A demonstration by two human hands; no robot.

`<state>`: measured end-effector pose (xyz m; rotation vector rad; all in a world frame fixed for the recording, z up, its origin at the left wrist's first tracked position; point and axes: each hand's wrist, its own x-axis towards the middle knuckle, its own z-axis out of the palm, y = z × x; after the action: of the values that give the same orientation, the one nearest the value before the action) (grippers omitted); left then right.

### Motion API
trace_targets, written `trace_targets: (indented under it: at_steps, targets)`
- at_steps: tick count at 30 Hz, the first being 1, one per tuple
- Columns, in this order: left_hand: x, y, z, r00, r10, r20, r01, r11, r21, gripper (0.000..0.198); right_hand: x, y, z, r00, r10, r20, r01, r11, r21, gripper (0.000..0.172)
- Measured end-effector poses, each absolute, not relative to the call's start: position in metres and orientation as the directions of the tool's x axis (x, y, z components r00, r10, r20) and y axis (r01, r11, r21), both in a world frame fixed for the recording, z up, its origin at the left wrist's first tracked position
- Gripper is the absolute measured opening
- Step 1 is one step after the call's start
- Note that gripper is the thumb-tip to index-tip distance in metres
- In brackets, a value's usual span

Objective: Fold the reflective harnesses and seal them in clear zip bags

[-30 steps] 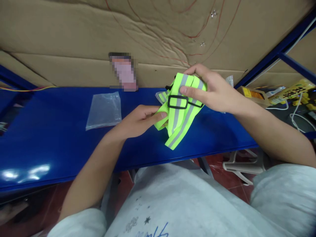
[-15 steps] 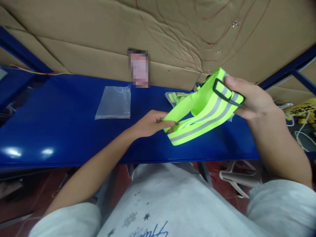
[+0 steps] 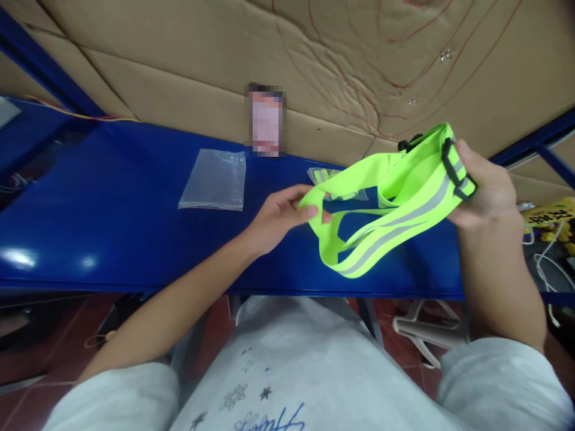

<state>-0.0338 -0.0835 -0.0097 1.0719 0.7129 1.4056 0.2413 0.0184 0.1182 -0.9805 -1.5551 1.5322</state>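
Note:
A fluorescent yellow-green reflective strap (image 3: pixel 386 242) with grey stripes hangs in loops between my two hands, above the blue table. My left hand (image 3: pixel 287 215) pinches a loop at its left end between thumb and fingers. On the right, my right hand (image 3: pixel 487 185) grips the folded end beside a black plastic buckle (image 3: pixel 456 167); most of its fingers are hidden behind the strap. Another black fitting (image 3: pixel 411 143) shows at the far edge of the strap. Behind the strap, a clear packet (image 3: pixel 317 175) with similar striped material lies on the table, partly covered from view.
An empty-looking clear plastic bag (image 3: pixel 213 179) lies on the blue table (image 3: pixel 112 197). A blurred-out phone-like object (image 3: pixel 266 123) leans on the cardboard wall (image 3: pixel 179 54). White cables (image 3: pixel 545 263) and a yellow package (image 3: pixel 552 212) sit at the right.
The strap has spread into wider, looser loops, its buckle end shifting right with my right hand. My left hand still pinches the left end, slightly higher. The camera view has shifted a little.

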Motion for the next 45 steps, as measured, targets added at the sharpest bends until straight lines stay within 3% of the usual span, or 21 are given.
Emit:
trace_targets:
  at_steps: [3, 6, 8, 11, 13, 15, 18, 21, 25, 31, 36, 38, 41, 45]
  targets:
    - [-0.032, -0.087, -0.017, 0.2, 0.969, 0.144, -0.383, -0.058, 0.922, 0.048, 0.244, 0.022, 0.121, -0.386, 0.918, 0.087, 0.031, 0.108, -0.994, 0.026]
    - [-0.029, -0.088, -0.019, 0.121, 0.98, 0.16, -0.352, -0.108, 0.93, 0.032, 0.247, 0.025, 0.123, -0.345, 0.924, 0.165, 0.022, 0.183, -0.983, 0.022]
    - [-0.025, -0.088, -0.019, 0.056, 0.989, 0.135, -0.314, -0.111, 0.943, 0.029, 0.247, 0.024, 0.125, -0.357, 0.923, 0.145, 0.033, 0.168, -0.985, 0.028]
    - [-0.018, -0.085, -0.024, 0.051, 0.999, -0.018, -0.15, 0.026, 0.988, 0.027, 0.242, 0.018, 0.126, -0.431, 0.901, 0.047, 0.076, 0.089, -0.993, 0.039]
    - [-0.017, -0.083, -0.029, 0.121, 0.986, -0.112, -0.017, 0.115, 0.993, 0.027, 0.236, 0.012, 0.125, -0.476, 0.879, 0.006, 0.094, 0.058, -0.994, 0.036]
    - [-0.025, -0.081, -0.029, 0.166, 0.982, -0.085, 0.127, 0.064, 0.99, 0.027, 0.23, 0.007, 0.124, -0.491, 0.871, -0.003, 0.103, 0.055, -0.993, 0.032]
    - [-0.045, -0.078, -0.013, 0.217, 0.968, 0.129, 0.222, -0.177, 0.959, 0.051, 0.223, 0.004, 0.121, -0.485, 0.874, 0.015, 0.146, 0.098, -0.984, 0.033]
    - [-0.054, -0.072, 0.01, 0.321, 0.905, 0.278, 0.027, -0.302, 0.953, 0.083, 0.218, 0.003, 0.12, -0.512, 0.856, 0.07, 0.244, 0.223, -0.944, 0.038]
    - [-0.026, -0.064, 0.021, 0.164, 0.912, 0.376, -0.147, -0.354, 0.924, 0.11, 0.21, 0.0, 0.124, -0.601, 0.788, 0.132, 0.362, 0.416, -0.834, 0.041]
    - [-0.001, -0.06, 0.006, 0.092, 0.936, 0.341, -0.138, -0.327, 0.935, 0.068, 0.208, -0.005, 0.135, -0.692, 0.68, 0.242, 0.335, 0.599, -0.727, 0.033]
    - [-0.006, -0.063, 0.01, 0.255, 0.933, 0.253, -0.21, -0.202, 0.956, 0.092, 0.211, -0.005, 0.137, -0.661, 0.697, 0.28, 0.355, 0.618, -0.702, 0.039]
    - [-0.005, -0.065, 0.011, 0.295, 0.925, 0.24, -0.231, -0.175, 0.957, 0.09, 0.213, -0.004, 0.135, -0.661, 0.7, 0.27, 0.385, 0.626, -0.678, 0.039]
    - [-0.005, -0.066, 0.008, 0.172, 0.931, 0.321, -0.26, -0.271, 0.927, 0.066, 0.217, -0.001, 0.132, -0.661, 0.695, 0.283, 0.38, 0.636, -0.672, 0.04]
    - [-0.008, -0.067, 0.005, 0.013, 0.902, 0.431, -0.033, -0.43, 0.902, 0.048, 0.224, 0.003, 0.131, -0.651, 0.698, 0.298, 0.355, 0.627, -0.693, 0.044]
